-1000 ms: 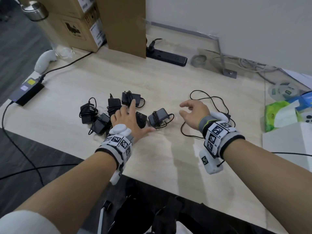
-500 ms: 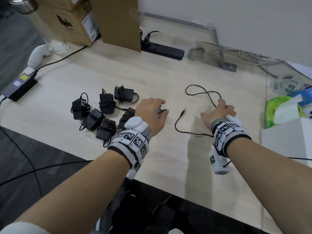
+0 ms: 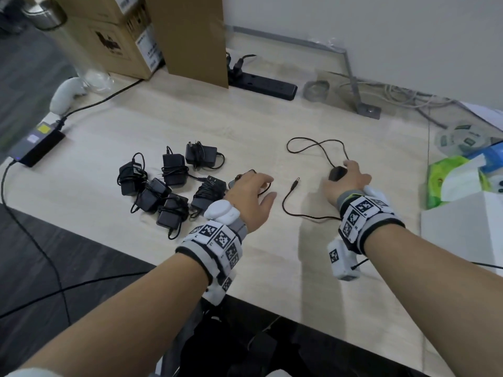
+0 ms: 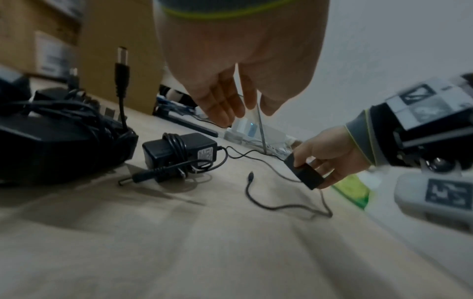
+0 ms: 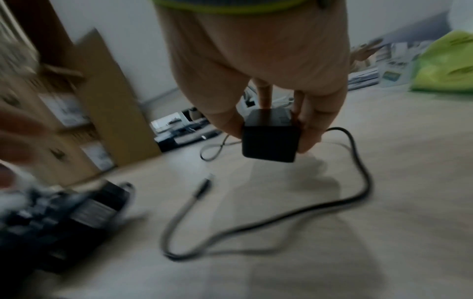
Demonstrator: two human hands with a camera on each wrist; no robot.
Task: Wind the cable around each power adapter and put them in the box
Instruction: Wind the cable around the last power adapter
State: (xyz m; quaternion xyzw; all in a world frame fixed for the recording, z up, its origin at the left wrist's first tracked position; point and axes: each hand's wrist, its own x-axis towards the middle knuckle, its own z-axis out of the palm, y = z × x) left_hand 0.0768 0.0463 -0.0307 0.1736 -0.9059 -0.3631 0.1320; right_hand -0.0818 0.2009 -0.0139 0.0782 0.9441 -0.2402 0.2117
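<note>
My right hand [image 3: 348, 175] grips a black power adapter [image 3: 337, 173] between thumb and fingers, tilted just above the table [image 3: 190, 118]; the grip shows in the right wrist view [image 5: 270, 139]. Its unwound cable [image 3: 307, 216] loops loose on the table and ends in a barrel plug [image 3: 295, 183]. My left hand [image 3: 261, 186] hovers with relaxed fingers over a wound adapter [image 4: 179, 153] and holds nothing. Several wound adapters [image 3: 163, 186] lie in a cluster to its left. Brown cardboard boxes [image 3: 190, 36] stand at the back left.
A black power strip [image 3: 261, 83] lies at the back. A laptop power brick [image 3: 35, 148] and its cord sit at the left edge. A green tissue pack [image 3: 449, 180] and a white box [image 3: 462, 227] are on the right. A glass bottle [image 3: 68, 36] stands far left.
My left hand moved right, off the adapter cluster, to above the nearest wound adapter. My right hand moved right onto the loose adapter and took hold of it.
</note>
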